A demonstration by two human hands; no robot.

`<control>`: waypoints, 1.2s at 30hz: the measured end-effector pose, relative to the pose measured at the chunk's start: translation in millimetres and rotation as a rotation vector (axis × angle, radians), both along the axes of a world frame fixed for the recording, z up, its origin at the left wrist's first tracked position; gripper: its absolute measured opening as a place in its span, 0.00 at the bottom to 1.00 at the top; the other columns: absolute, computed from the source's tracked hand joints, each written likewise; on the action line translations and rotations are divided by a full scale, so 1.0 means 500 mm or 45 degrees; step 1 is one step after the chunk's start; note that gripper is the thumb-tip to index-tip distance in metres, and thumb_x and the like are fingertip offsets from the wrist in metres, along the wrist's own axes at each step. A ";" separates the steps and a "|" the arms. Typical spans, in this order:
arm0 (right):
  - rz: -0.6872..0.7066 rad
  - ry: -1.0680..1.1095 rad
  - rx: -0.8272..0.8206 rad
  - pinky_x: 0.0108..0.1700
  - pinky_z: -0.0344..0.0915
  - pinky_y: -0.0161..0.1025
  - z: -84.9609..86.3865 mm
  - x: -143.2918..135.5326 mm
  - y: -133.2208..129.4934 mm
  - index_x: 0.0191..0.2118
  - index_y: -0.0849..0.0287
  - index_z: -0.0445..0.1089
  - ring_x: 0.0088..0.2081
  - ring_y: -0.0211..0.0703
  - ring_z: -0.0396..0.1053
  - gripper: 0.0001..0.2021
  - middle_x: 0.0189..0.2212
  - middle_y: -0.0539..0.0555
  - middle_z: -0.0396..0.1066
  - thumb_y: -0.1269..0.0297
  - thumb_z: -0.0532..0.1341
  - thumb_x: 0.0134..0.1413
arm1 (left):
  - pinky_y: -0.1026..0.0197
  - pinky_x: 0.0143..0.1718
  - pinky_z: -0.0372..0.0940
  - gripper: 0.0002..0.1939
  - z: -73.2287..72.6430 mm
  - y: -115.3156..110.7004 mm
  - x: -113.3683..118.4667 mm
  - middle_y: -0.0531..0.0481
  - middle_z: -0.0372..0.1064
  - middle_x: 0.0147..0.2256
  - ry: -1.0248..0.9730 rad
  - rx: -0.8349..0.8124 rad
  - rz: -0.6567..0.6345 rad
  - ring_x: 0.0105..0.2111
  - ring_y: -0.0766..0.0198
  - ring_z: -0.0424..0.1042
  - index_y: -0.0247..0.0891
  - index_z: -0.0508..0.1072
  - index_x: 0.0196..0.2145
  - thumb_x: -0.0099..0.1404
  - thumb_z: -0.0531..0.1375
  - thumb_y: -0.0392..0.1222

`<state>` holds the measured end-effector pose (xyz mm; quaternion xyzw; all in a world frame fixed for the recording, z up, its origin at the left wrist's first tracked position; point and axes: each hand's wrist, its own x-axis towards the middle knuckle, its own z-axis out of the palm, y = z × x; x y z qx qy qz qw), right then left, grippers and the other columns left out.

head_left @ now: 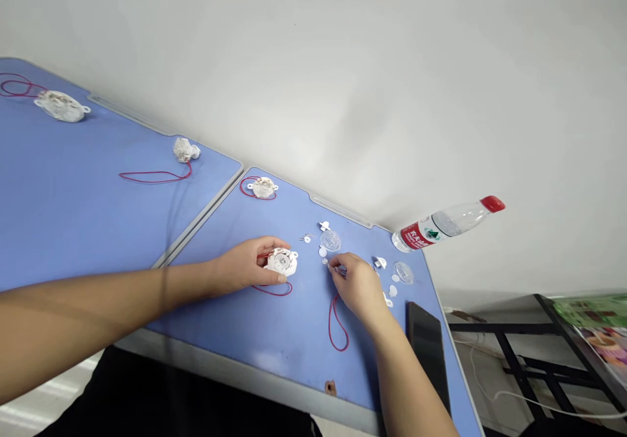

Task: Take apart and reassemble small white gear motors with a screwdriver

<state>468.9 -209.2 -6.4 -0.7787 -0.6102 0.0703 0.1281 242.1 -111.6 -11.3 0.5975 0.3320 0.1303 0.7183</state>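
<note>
My left hand (255, 266) is closed around the edge of a round white plastic case (283, 262) with small side ears and an open middle. A red cord loop (279, 291) lies below this hand. My right hand (356, 285) is pinched just above the table; what its fingertips hold is too small to make out. Beside those fingertips are a small white disc (322, 251), a clear round cover (330, 240), a white knob-like piece (324, 226) and tiny metal parts (307, 238). Another red cord loop (337, 326) lies below my right hand.
Similar white cases with red cords stand farther back (263, 187) and left (61, 106). A water bottle (443, 225) and a black phone (427, 345) are at the right, near a second clear cover (403, 272). The blue tables (215, 228) meet at a seam, against a wall.
</note>
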 end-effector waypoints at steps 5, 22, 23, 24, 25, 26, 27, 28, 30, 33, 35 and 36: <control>-0.021 0.010 0.031 0.32 0.60 0.37 0.001 0.007 -0.002 0.32 0.57 0.73 0.32 0.44 0.71 0.10 0.31 0.53 0.75 0.76 0.56 0.48 | 0.56 0.50 0.67 0.29 0.002 -0.001 0.000 0.49 0.74 0.43 -0.008 0.009 0.000 0.47 0.56 0.73 0.39 0.67 0.48 0.47 0.68 0.37; 0.525 0.489 0.489 0.28 0.65 0.35 0.032 -0.080 -0.035 0.40 0.55 0.73 0.30 0.39 0.69 0.09 0.35 0.55 0.74 0.72 0.57 0.58 | 0.52 0.50 0.67 0.34 -0.016 -0.017 0.003 0.46 0.73 0.45 -0.117 0.160 0.028 0.47 0.54 0.72 0.38 0.64 0.52 0.47 0.68 0.39; 0.542 0.493 0.495 0.29 0.66 0.35 0.030 -0.086 -0.034 0.41 0.55 0.73 0.30 0.39 0.70 0.09 0.36 0.55 0.75 0.72 0.57 0.58 | 0.52 0.49 0.67 0.34 -0.017 -0.018 0.003 0.45 0.73 0.45 -0.128 0.179 0.027 0.47 0.54 0.72 0.37 0.64 0.53 0.47 0.68 0.40; 0.555 0.495 0.510 0.29 0.66 0.36 0.027 -0.091 -0.034 0.41 0.55 0.73 0.31 0.40 0.70 0.09 0.36 0.55 0.75 0.73 0.57 0.59 | 0.52 0.49 0.68 0.35 -0.019 -0.019 0.003 0.44 0.73 0.45 -0.137 0.202 0.028 0.47 0.54 0.72 0.36 0.64 0.53 0.47 0.68 0.40; 0.570 0.496 0.530 0.30 0.67 0.36 0.025 -0.095 -0.033 0.41 0.55 0.72 0.32 0.40 0.71 0.09 0.35 0.55 0.75 0.73 0.57 0.59 | 0.53 0.49 0.68 0.35 -0.021 -0.019 0.003 0.44 0.72 0.45 -0.141 0.231 0.032 0.47 0.54 0.73 0.36 0.64 0.53 0.48 0.68 0.40; 0.583 0.494 0.552 0.31 0.67 0.36 0.023 -0.099 -0.033 0.41 0.56 0.72 0.32 0.40 0.71 0.09 0.35 0.56 0.75 0.73 0.57 0.59 | 0.53 0.49 0.68 0.35 -0.024 -0.020 0.003 0.43 0.72 0.46 -0.140 0.264 0.036 0.46 0.54 0.73 0.36 0.64 0.54 0.48 0.68 0.40; 0.594 0.490 0.574 0.32 0.68 0.37 0.022 -0.103 -0.032 0.41 0.56 0.72 0.33 0.41 0.71 0.09 0.35 0.56 0.75 0.73 0.57 0.59 | 0.53 0.48 0.68 0.35 -0.026 -0.020 0.002 0.43 0.73 0.45 -0.133 0.298 0.038 0.46 0.54 0.73 0.35 0.64 0.54 0.49 0.67 0.41; 0.603 0.485 0.590 0.32 0.68 0.37 0.021 -0.107 -0.032 0.41 0.56 0.72 0.33 0.41 0.72 0.09 0.35 0.56 0.75 0.73 0.57 0.59 | 0.53 0.48 0.68 0.35 -0.028 -0.020 0.002 0.43 0.73 0.45 -0.123 0.331 0.040 0.46 0.53 0.73 0.35 0.64 0.55 0.49 0.67 0.41; 0.607 0.472 0.598 0.33 0.69 0.37 0.019 -0.112 -0.032 0.42 0.56 0.72 0.34 0.41 0.72 0.09 0.36 0.56 0.74 0.73 0.57 0.60 | 0.53 0.47 0.68 0.36 -0.030 -0.021 0.002 0.43 0.74 0.45 -0.093 0.384 0.038 0.45 0.53 0.73 0.36 0.64 0.56 0.49 0.67 0.42; 0.610 0.433 0.611 0.34 0.70 0.37 0.017 -0.116 -0.032 0.42 0.56 0.71 0.35 0.42 0.73 0.09 0.35 0.57 0.74 0.73 0.56 0.60 | 0.54 0.46 0.69 0.36 -0.032 -0.022 0.002 0.45 0.74 0.44 -0.062 0.436 0.035 0.44 0.54 0.74 0.37 0.64 0.57 0.50 0.67 0.42; 0.616 0.403 0.634 0.33 0.70 0.37 0.015 -0.117 -0.032 0.42 0.56 0.71 0.35 0.42 0.73 0.09 0.35 0.57 0.74 0.73 0.56 0.60 | 0.55 0.46 0.69 0.36 -0.032 -0.023 0.002 0.45 0.75 0.44 -0.056 0.463 0.040 0.44 0.54 0.74 0.38 0.64 0.57 0.50 0.67 0.42; 0.616 0.391 0.641 0.33 0.70 0.37 0.014 -0.117 -0.032 0.42 0.56 0.72 0.35 0.42 0.73 0.09 0.35 0.57 0.74 0.73 0.56 0.60 | 0.55 0.46 0.69 0.36 -0.032 -0.024 0.003 0.45 0.75 0.44 -0.057 0.472 0.043 0.44 0.54 0.74 0.38 0.64 0.57 0.50 0.67 0.41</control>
